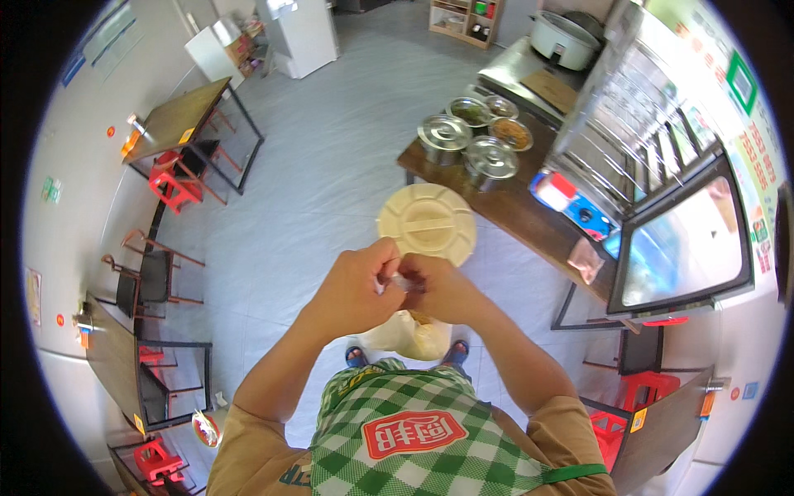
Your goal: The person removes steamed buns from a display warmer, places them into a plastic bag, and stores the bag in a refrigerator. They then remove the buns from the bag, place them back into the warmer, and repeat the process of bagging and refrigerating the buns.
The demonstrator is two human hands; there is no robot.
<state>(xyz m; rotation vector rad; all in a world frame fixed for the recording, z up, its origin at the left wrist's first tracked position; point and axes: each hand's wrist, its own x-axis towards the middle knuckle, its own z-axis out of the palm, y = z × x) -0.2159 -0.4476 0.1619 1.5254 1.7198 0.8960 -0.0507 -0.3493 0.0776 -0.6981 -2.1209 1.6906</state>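
My left hand and my right hand are held together in front of me, fingers curled in. Both grip a small bit of translucent plastic, seen between the knuckles; most of it is hidden by the fingers. Under the hands shows a white and yellowish plastic bag near my feet. Whether the held plastic belongs to that bag cannot be told. Just beyond the hands is a large round cream plastic lid, its lower edge partly covered by my right hand.
Ahead to the right, a wooden table carries lidded steel pots and bowls of food. A glass-doored cabinet stands open over its right end. Dining tables and red stools line the left wall.
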